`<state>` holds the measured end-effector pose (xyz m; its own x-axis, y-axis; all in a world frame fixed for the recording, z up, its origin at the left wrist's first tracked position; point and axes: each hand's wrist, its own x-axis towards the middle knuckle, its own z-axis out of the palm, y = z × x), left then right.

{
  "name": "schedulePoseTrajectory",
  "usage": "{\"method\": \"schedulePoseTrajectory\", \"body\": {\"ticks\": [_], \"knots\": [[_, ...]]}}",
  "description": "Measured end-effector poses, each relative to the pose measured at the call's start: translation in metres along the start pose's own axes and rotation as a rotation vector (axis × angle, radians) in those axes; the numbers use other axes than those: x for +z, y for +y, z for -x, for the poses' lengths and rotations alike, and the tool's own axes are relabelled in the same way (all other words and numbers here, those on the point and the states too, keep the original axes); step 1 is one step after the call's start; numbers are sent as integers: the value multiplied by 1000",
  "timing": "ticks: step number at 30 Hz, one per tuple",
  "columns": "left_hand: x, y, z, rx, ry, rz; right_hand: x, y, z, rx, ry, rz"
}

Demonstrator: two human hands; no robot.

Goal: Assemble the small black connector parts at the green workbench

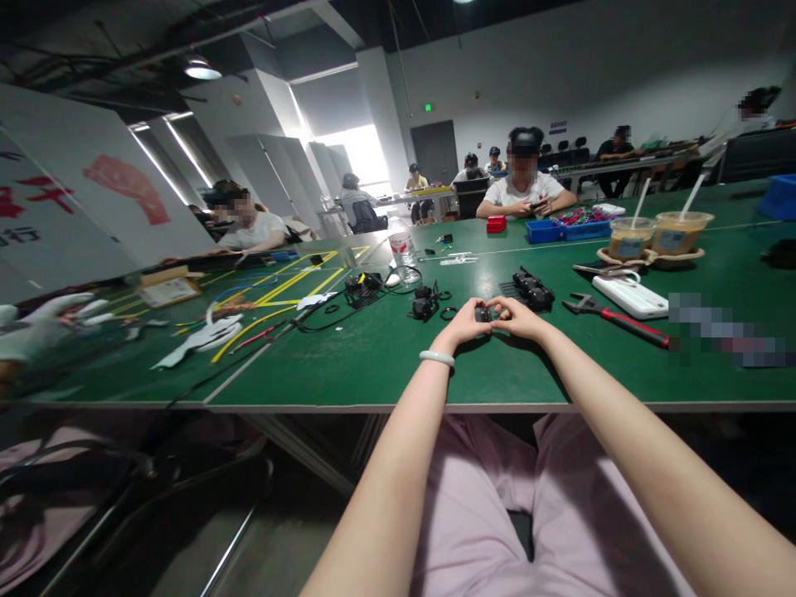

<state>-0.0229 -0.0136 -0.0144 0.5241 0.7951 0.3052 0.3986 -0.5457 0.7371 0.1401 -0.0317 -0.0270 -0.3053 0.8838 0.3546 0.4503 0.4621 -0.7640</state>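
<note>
Above the green table (pixel 348 369), a small black part (pixel 482 315) is held between my two hands. My left hand (pixel 463 323), with a pale bangle on its wrist, pinches the part from the left. From the right, the fingers of my right hand (pixel 517 318) close on the same part. Just behind my right hand lies a black device (pixel 533 290). To the left of my left hand are another black device (pixel 425 303) and a black ring (pixel 448 313).
Red-handled pliers (pixel 634 327), a white power bank (pixel 631 296) and two drink cups (pixel 681 234) are at the right. Blue trays (pixel 569 230) stand farther back. A bottle (pixel 403 253) is behind the devices. At far left, another person's gloved hand (pixel 50 323) reaches over wires.
</note>
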Motion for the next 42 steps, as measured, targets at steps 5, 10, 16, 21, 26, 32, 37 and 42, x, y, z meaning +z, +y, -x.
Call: {"method": "schedulePoseTrajectory", "body": {"ticks": [5, 10, 16, 21, 26, 32, 37, 42], "knots": [[0, 1, 1, 9, 1, -23, 0, 4, -1, -11, 4, 55], [0, 4, 2, 7, -3, -21, 1, 7, -2, -28, 3, 79], [0, 7, 2, -12, -1, -18, 1, 10, -4, -29, 0, 82], [-1, 4, 2, 3, -18, -12, 1, 9, -4, -30, -1, 82], [-1, 2, 2, 2, -17, -12, 1, 9, -4, -30, -3, 81], [-1, 8, 3, -32, -12, -12, 1, 8, -4, -36, -6, 85], [-2, 13, 4, -47, -16, -12, 1, 7, -3, -36, 2, 81], [-1, 12, 3, -23, -5, -3, 0, 5, -2, -36, 17, 82]]}}
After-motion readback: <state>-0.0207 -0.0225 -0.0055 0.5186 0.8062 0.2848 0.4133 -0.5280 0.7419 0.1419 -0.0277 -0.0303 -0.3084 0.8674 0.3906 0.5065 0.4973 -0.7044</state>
